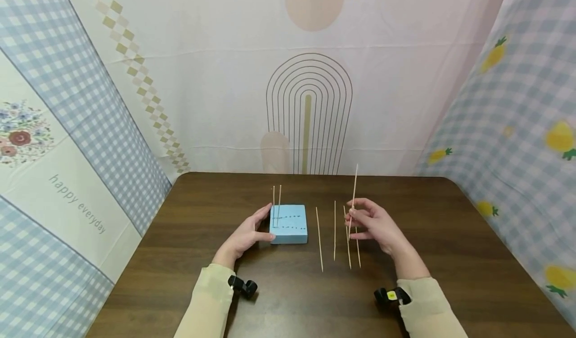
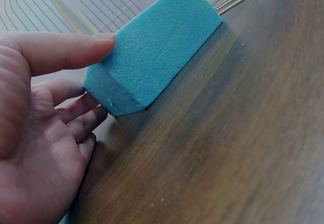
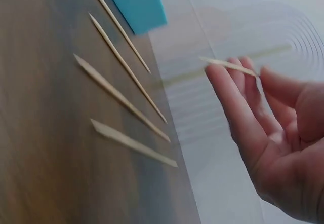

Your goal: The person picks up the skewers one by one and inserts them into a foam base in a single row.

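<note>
A light blue foam block (image 1: 289, 239) with rows of dark dots on its top sits on the table. Two thin wooden skewers (image 1: 279, 198) stand upright in it near the left edge. My left hand (image 1: 245, 233) holds the block's left side, thumb at the near corner and fingers behind; the left wrist view shows the thumb on the foam (image 2: 157, 46). Over to the right, my right hand (image 1: 375, 228) pinches another skewer (image 1: 355, 185) between thumb and fingertips, nearly upright above the table. Its pointed end (image 3: 215, 61) shows in the right wrist view.
Several loose skewers lie roughly parallel on the brown table (image 1: 180, 278), between the block and my right hand, the nearest to the block being one skewer (image 1: 319, 240). Some lie beneath the right hand. A patterned cloth (image 1: 216, 103) hangs behind the table.
</note>
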Action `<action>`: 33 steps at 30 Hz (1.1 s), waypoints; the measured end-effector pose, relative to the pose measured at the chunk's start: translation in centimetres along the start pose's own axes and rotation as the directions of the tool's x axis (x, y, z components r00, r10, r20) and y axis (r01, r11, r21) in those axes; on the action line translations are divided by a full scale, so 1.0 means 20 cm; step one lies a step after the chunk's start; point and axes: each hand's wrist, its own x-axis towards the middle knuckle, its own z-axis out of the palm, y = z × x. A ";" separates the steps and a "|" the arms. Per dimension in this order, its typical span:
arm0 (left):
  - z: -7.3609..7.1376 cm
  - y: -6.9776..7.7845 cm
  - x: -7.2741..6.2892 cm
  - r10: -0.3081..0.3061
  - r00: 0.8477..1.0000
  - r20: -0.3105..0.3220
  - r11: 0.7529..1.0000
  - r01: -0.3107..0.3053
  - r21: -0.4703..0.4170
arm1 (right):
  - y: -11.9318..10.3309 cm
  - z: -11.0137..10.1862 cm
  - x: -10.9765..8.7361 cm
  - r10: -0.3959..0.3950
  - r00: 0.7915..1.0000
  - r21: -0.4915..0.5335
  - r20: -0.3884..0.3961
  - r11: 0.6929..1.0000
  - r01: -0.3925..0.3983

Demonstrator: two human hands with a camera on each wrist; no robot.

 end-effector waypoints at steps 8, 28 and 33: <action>-0.01 0.00 0.00 -0.002 1.000 0.001 1.000 0.002 0.000 | -0.03 0.28 0.07 -0.089 0.993 0.100 -0.075 0.990 0.097; 0.00 -0.01 0.01 -0.013 1.000 0.002 1.000 0.013 -0.017 | 0.00 0.78 0.21 -0.141 0.986 0.251 -0.084 0.955 0.158; -0.01 -0.01 0.01 -0.010 1.000 0.003 1.000 0.010 -0.010 | 0.01 0.80 0.22 -0.148 0.985 0.250 -0.086 0.954 0.165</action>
